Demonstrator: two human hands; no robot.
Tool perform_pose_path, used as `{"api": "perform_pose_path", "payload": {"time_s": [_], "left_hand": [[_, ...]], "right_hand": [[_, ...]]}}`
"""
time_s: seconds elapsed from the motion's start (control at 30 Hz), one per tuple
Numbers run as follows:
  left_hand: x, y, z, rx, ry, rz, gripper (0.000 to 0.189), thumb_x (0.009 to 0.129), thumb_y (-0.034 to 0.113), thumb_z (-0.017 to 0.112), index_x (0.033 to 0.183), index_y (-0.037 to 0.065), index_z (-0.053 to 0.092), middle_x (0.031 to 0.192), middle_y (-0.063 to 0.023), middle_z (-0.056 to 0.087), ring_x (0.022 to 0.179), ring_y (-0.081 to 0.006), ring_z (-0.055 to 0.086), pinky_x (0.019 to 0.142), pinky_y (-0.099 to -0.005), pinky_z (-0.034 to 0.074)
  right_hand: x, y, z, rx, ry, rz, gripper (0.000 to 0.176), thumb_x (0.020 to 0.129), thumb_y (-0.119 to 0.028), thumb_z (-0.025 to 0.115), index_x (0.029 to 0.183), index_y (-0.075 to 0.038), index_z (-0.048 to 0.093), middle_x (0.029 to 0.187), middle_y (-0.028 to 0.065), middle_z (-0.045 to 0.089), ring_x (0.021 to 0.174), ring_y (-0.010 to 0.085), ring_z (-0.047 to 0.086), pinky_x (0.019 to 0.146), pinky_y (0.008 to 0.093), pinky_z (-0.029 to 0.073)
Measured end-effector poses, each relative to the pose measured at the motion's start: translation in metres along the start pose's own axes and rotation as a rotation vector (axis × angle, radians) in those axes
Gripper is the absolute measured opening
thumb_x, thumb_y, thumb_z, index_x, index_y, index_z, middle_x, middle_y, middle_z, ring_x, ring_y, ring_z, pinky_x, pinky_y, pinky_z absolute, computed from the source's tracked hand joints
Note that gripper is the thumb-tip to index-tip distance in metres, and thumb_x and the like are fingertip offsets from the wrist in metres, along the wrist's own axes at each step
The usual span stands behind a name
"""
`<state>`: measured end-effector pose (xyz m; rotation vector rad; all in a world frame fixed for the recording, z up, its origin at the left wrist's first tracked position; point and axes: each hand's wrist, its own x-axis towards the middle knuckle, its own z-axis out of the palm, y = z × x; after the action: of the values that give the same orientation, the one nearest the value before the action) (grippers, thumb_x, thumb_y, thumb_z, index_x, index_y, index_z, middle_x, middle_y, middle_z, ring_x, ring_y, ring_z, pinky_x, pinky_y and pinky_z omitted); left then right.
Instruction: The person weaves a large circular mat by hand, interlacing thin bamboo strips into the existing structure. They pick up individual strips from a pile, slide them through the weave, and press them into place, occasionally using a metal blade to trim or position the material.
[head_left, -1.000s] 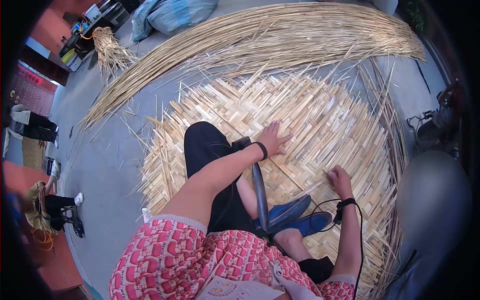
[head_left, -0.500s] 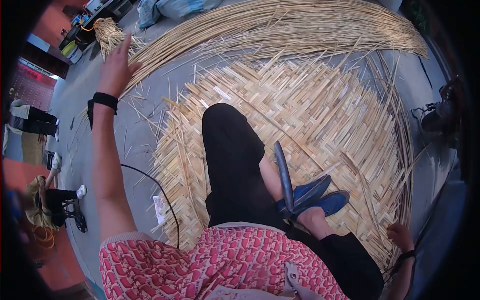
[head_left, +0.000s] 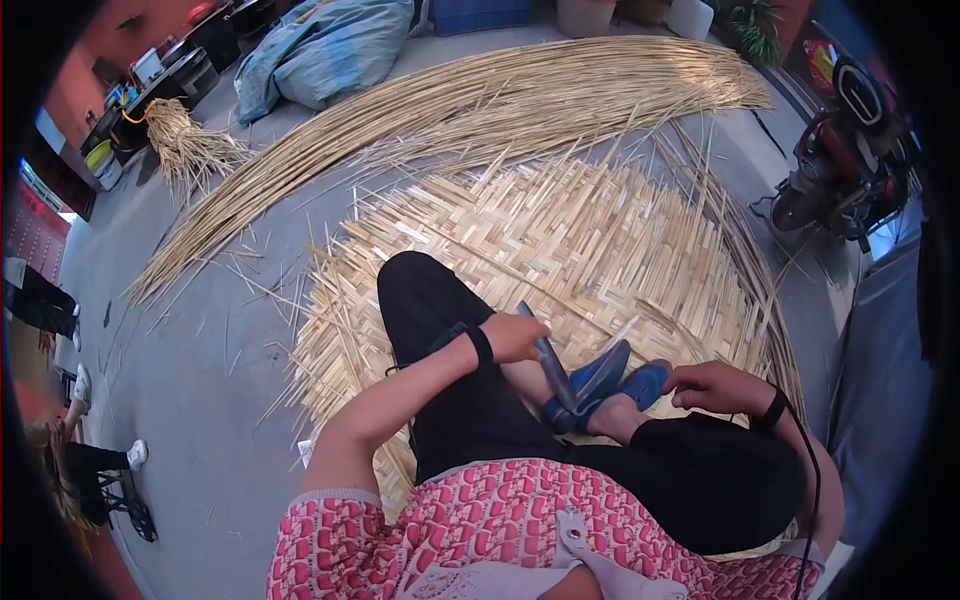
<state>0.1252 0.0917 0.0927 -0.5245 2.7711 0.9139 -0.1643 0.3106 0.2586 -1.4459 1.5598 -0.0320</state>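
Note:
A woven mat of split reed strips point(head_left: 590, 240) spreads under my legs, its strip ends loose along the edges. My left hand point(head_left: 512, 338) has closed around the upper part of a dark, narrow bar-shaped tool point(head_left: 556, 375), which slants down to my blue shoes point(head_left: 645, 382). Some of those fingers are hidden by the bar. Just right of the shoes, my right hand point(head_left: 718, 386) hovers over the mat with loosely bent fingers and nothing visible in them. Both wrists wear black bands.
A long bundle of reeds point(head_left: 450, 115) curves behind the mat. Behind it lies a blue-grey sack point(head_left: 335, 60), with a smaller reed bundle point(head_left: 185, 150) to the left. A motorbike point(head_left: 845, 170) stands at right; seated and standing people point(head_left: 95, 465) are at left.
My left hand has come down from the upper left to the dark bar. My right hand has moved in from the mat's right edge toward my shoes. The view has shifted.

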Motion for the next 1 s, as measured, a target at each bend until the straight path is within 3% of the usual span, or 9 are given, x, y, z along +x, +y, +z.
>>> {"api": "perform_pose_path", "payload": {"time_s": [0.23, 0.37, 0.47, 0.6, 0.67, 0.77, 0.83, 0.9, 1.0], "left_hand": [[0.021, 0.030, 0.094, -0.302, 0.085, 0.162, 0.036, 0.089, 0.023, 0.066, 0.120, 0.004, 0.064, 0.108, -0.0180, 0.068, 0.104, -0.0357, 0.064, 0.090, -0.0424, 0.050], [0.023, 0.022, 0.072, -0.337, 0.138, 0.146, 0.032, 0.090, 0.018, 0.065, 0.117, 0.002, 0.065, 0.110, -0.0179, 0.068, 0.104, -0.0348, 0.065, 0.090, -0.0412, 0.051], [0.021, 0.005, 0.016, -0.531, 0.131, 0.084, 0.035, 0.092, 0.020, 0.065, 0.121, 0.001, 0.063, 0.115, -0.0187, 0.068, 0.108, -0.0329, 0.065, 0.092, -0.0395, 0.051], [-0.008, -0.036, -0.053, -0.191, 0.422, -0.126, 0.041, 0.090, 0.022, 0.067, 0.125, 0.002, 0.061, 0.109, -0.0186, 0.068, 0.103, -0.0354, 0.065, 0.089, -0.0406, 0.051], [-0.040, -0.042, -0.080, 0.094, 0.518, -0.358, 0.042, 0.086, 0.022, 0.068, 0.124, 0.006, 0.062, 0.105, -0.0166, 0.068, 0.102, -0.0356, 0.064, 0.088, -0.0450, 0.050], [-0.095, -0.055, -0.063, 0.443, 0.678, -0.615, 0.063, 0.084, 0.033, 0.071, 0.139, 0.010, 0.050, 0.146, -0.0192, 0.045, 0.138, -0.0409, 0.037, 0.101, -0.0631, 0.039], [-0.116, -0.056, -0.024, 0.104, 0.640, -0.778, 0.082, 0.084, 0.042, 0.072, 0.150, 0.011, 0.033, 0.159, -0.0234, 0.020, 0.145, -0.0465, 0.021, 0.106, -0.0689, 0.031], [-0.111, -0.067, 0.063, 0.140, 0.954, -0.503, 0.092, 0.086, 0.050, 0.067, 0.157, 0.015, 0.020, 0.160, -0.0294, 0.010, 0.145, -0.0533, 0.013, 0.098, -0.0749, 0.034], [-0.117, -0.023, 0.061, 0.264, 0.730, -0.797, 0.082, 0.090, 0.052, 0.062, 0.156, 0.018, 0.027, 0.161, -0.0287, 0.008, 0.144, -0.0554, 0.016, 0.097, -0.0655, 0.042]], "right_hand": [[0.037, -0.029, -0.008, -0.258, -0.255, -0.070, 0.031, 0.095, -0.025, 0.061, 0.122, -0.010, 0.061, 0.099, 0.0111, 0.069, 0.094, 0.0293, 0.067, 0.084, 0.0387, 0.050], [0.068, -0.023, -0.021, -0.281, -0.269, -0.089, 0.031, 0.092, -0.022, 0.064, 0.119, -0.006, 0.061, 0.101, 0.0135, 0.069, 0.094, 0.0300, 0.066, 0.083, 0.0399, 0.050], [0.092, -0.037, -0.005, -0.357, 0.129, -0.235, 0.031, 0.094, -0.024, 0.063, 0.118, -0.005, 0.061, 0.109, 0.0148, 0.067, 0.096, 0.0295, 0.067, 0.085, 0.0377, 0.051], [0.076, -0.037, 0.005, 0.303, -0.254, -0.151, 0.026, 0.098, -0.018, 0.060, 0.120, -0.005, 0.062, 0.104, 0.0126, 0.068, 0.088, 0.0213, 0.068, 0.080, 0.0326, 0.053], [0.071, -0.031, 0.005, 0.115, -0.277, -0.125, 0.024, 0.096, -0.018, 0.062, 0.116, -0.005, 0.064, 0.100, 0.0117, 0.070, 0.089, 0.0211, 0.068, 0.079, 0.0326, 0.053], [0.069, -0.031, 0.015, -0.054, -0.058, -0.187, 0.023, 0.088, -0.017, 0.068, 0.108, -0.006, 0.067, 0.091, 0.0134, 0.069, 0.087, 0.0294, 0.067, 0.077, 0.0366, 0.052], [0.082, -0.037, 0.020, -0.201, -0.135, -0.200, 0.024, 0.088, -0.023, 0.068, 0.106, -0.007, 0.066, 0.094, 0.0139, 0.070, 0.091, 0.0320, 0.067, 0.079, 0.0385, 0.053], [0.103, -0.065, 0.023, -0.376, -0.273, -0.424, 0.030, 0.087, -0.021, 0.069, 0.112, -0.005, 0.065, 0.098, 0.0146, 0.069, 0.091, 0.0321, 0.068, 0.081, 0.0385, 0.053], [0.137, -0.133, 0.024, -0.334, -0.527, -0.566, 0.029, 0.091, -0.019, 0.067, 0.117, -0.005, 0.064, 0.096, 0.0120, 0.070, 0.090, 0.0257, 0.069, 0.081, 0.0347, 0.054]]}}
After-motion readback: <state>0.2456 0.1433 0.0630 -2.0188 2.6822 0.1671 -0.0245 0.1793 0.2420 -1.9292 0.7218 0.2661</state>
